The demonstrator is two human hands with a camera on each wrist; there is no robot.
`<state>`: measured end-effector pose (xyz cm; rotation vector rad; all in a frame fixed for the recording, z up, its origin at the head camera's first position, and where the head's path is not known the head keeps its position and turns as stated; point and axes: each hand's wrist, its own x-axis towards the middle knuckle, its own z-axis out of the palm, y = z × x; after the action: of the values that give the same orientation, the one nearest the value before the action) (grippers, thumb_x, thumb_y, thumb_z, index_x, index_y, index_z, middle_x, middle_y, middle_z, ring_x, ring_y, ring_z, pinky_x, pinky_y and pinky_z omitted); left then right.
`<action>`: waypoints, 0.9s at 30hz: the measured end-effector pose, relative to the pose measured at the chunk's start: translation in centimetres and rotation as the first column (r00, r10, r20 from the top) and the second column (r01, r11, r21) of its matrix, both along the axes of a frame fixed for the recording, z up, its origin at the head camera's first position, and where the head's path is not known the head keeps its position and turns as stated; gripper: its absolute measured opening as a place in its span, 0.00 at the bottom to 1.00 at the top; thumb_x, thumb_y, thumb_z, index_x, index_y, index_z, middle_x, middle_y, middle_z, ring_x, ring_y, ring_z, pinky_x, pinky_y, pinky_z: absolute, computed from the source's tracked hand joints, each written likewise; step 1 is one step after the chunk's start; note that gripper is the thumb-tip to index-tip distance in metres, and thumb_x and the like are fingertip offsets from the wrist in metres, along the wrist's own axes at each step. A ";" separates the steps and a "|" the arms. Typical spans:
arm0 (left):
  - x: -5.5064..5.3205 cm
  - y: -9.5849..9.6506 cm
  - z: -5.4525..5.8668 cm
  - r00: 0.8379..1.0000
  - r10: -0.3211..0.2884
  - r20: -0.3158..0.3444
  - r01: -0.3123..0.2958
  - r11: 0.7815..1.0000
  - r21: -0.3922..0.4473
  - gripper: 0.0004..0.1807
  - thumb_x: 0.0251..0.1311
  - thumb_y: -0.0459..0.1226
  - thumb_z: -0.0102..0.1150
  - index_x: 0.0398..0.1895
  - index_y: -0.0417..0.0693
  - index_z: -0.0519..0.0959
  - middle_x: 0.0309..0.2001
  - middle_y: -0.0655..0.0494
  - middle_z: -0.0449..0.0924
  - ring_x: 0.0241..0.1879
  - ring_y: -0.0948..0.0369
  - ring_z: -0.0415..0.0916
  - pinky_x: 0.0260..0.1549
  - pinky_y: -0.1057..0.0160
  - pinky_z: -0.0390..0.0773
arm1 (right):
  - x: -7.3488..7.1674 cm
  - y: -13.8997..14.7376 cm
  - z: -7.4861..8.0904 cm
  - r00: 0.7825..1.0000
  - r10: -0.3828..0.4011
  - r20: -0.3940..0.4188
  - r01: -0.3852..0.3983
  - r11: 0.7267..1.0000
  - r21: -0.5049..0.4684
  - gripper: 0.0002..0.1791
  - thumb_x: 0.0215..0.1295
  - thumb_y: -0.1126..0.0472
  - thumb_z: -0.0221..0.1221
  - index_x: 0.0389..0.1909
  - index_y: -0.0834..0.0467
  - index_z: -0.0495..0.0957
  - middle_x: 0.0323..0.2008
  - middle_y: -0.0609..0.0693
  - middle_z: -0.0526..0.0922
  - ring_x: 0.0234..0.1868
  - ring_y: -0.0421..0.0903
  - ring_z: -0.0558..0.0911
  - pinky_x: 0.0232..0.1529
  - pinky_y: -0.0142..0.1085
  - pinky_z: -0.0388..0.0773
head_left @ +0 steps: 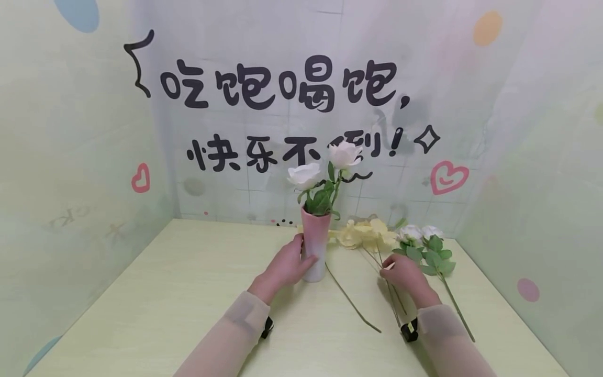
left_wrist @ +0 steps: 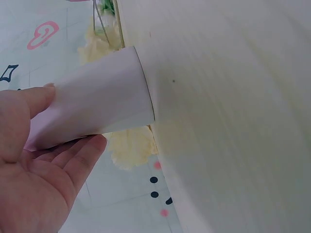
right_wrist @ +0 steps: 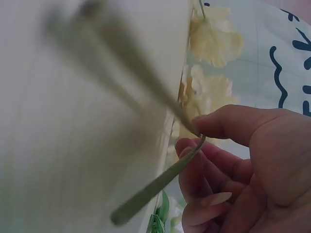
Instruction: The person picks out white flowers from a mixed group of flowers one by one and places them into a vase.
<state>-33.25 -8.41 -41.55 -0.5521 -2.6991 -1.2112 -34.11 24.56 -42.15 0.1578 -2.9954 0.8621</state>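
A vase (head_left: 314, 246), pink at the top and fading to white, stands upright on the table. Two pale roses (head_left: 345, 153) with green leaves rise out of it. My left hand (head_left: 285, 262) grips the vase from its left side, with thumb and fingers around the lower half in the left wrist view. To the right, my right hand (head_left: 406, 273) pinches thin green stems (right_wrist: 155, 191) between thumb and fingertips. Those stems lead toward yellow flowers (head_left: 369, 234) lying at the back of the table.
White roses (head_left: 424, 235) with leafy stems lie on the right side of the table (head_left: 155, 293). One bare-looking stem (head_left: 353, 302) stretches across the table between the vase and my right hand. A printed wall (head_left: 282, 31) with dark lettering stands right behind.
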 end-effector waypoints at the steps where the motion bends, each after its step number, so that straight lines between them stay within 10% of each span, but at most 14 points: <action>1: 0.0 0.0 0.0 1.000 0.000 0.001 0.000 1.000 0.001 0.37 0.80 0.41 0.63 0.81 0.30 0.61 0.75 0.33 0.75 0.74 0.41 0.76 0.73 0.41 0.79 | 0.1 -0.1 0.0 1.000 0.005 0.000 -0.005 1.000 0.002 0.14 0.73 0.59 0.65 0.50 0.65 0.84 0.42 0.58 0.90 0.36 0.49 0.85 0.37 0.43 0.83; 27: 0.1 -0.1 0.1 1.000 -0.015 0.005 0.015 1.000 0.012 0.37 0.80 0.40 0.63 0.81 0.30 0.61 0.76 0.33 0.74 0.74 0.41 0.76 0.73 0.41 0.79 | -0.1 2.6 1.2 0.997 -0.077 0.030 0.076 0.997 0.011 0.16 0.78 0.55 0.61 0.45 0.67 0.83 0.33 0.54 0.85 0.32 0.46 0.81 0.34 0.41 0.80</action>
<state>-33.14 -8.51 -41.42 -0.5691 -2.6948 -1.2336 -34.20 27.17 -40.96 0.0304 -3.0115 0.8496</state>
